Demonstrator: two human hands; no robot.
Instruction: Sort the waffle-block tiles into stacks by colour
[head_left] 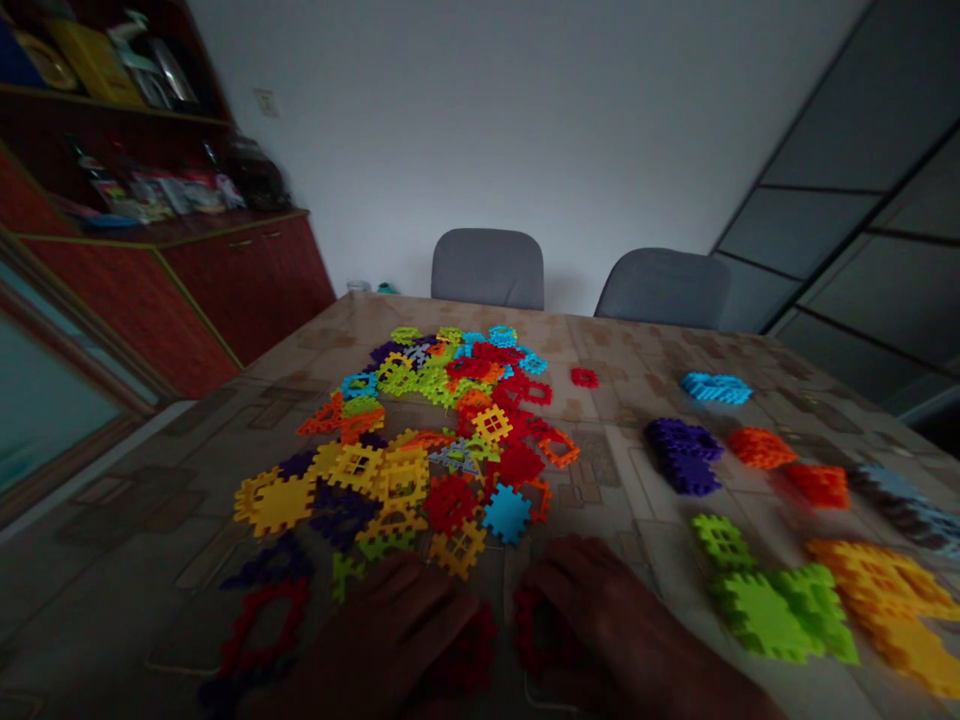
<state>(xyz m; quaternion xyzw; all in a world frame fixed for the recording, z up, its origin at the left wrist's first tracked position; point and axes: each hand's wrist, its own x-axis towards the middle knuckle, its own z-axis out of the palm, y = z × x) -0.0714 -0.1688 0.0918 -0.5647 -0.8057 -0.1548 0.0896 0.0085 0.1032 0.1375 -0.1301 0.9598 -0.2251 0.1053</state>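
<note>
A heap of coloured interlocking plastic tiles [442, 440] lies spread over the middle of the patterned table [622, 350]. My left hand [390, 630] rests at the near edge of the heap, fingers curled over dark red tiles [472, 650]. My right hand [600, 620] sits beside it, fingers bent around a red frame-shaped tile [529, 625]. Both hands are dark and blurred, so the grip is hard to read. A red open frame tile [262, 625] lies left of my left hand.
Sorted piles sit on the right: light blue [716, 388], purple [682, 455], orange [761, 447], red-orange [817, 485], green [772, 600], yellow [892, 600]. Two grey chairs [487, 268] stand at the far side. A red cabinet [187, 280] stands at left.
</note>
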